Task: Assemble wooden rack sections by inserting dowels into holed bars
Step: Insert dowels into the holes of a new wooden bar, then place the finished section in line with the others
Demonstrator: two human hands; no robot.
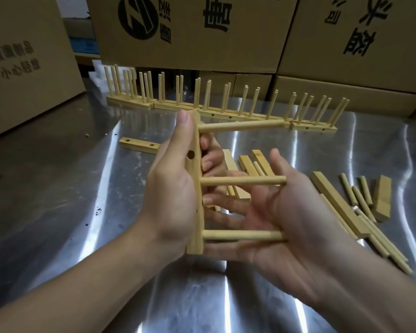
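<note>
My left hand [171, 188] grips a holed wooden bar [195, 188], held upright above the steel table. Three dowels stick out of the bar to the right: a top dowel [240, 126], a middle dowel [243, 181] and a bottom dowel [241, 235]. One empty hole [190, 154] shows between the top and middle dowels. My right hand [291, 212] lies open, palm up, behind and under the free ends of the middle and bottom dowels, with its fingers stretched toward the bar.
Finished rack sections [216, 102] with upright dowels stand in a row at the back of the steel table [70, 188]. A loose holed bar [139, 145] lies left of centre. Loose bars and dowels [360, 205] lie at the right. Cardboard boxes [202, 32] wall the back and left.
</note>
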